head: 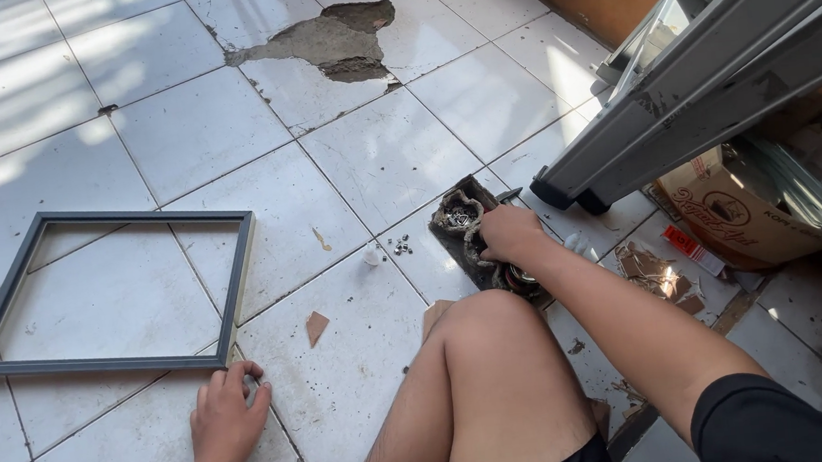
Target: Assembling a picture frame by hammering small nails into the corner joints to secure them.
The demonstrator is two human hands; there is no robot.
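On the white tiled floor (345,167) my left hand (226,420) rests flat, grip open, beside the assembled square grey metal frame (235,283); my right hand (510,234) digs, grip closed, into the dark tray of small fittings (454,242), what it holds hidden.

Bare floor (364,155) is lying open between the grey frame (235,278) and the dark tray (447,243); leaning metal rails (716,61) and a cardboard box (731,220) are crowding the right side.

Left hand (226,420) flat, right hand (508,234) reaching (fingers curled).
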